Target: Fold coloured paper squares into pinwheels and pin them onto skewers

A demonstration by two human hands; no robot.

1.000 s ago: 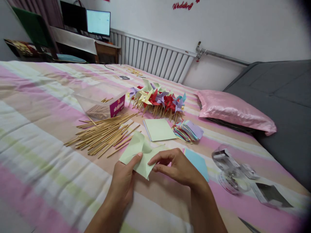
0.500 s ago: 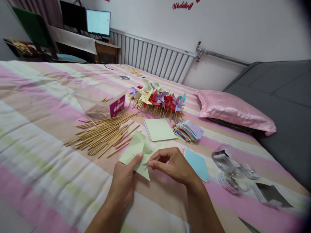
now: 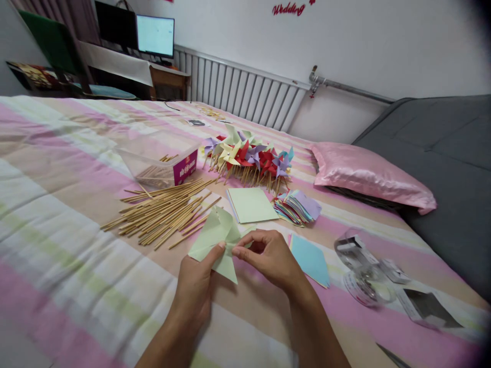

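In the head view, low in the middle of the frame, the left hand (image 3: 197,286) and the right hand (image 3: 270,258) meet over a pale green paper square (image 3: 217,240) that is partly folded into a pinwheel shape. The left thumb presses on the paper's centre, pinning curled corners there, while the right hand's thumb and forefinger close in a narrow pinch on another corner brought to the same spot. The paper sits just above the striped bedsheet (image 3: 76,255), a little lower right of the loose wooden sticks (image 3: 161,212).

Above the sticks, toward the upper left, a clear plastic box (image 3: 161,163) holds more sticks. At centre frame lies a stack of green paper (image 3: 251,204), with a fan of mixed coloured sheets (image 3: 297,207) to its right and a heap of finished pinwheels (image 3: 249,156) behind. A blue sheet (image 3: 310,258) lies just right of the right hand; clear tape rolls (image 3: 362,266) lie further right, and a pink pillow (image 3: 368,176) sits in the upper right.

To do this fold well, the person would likely keep the left thumb firmly on the gathered tips so none spring back, lay each new corner exactly over the centre, and curve the flaps gently rather than creasing them flat
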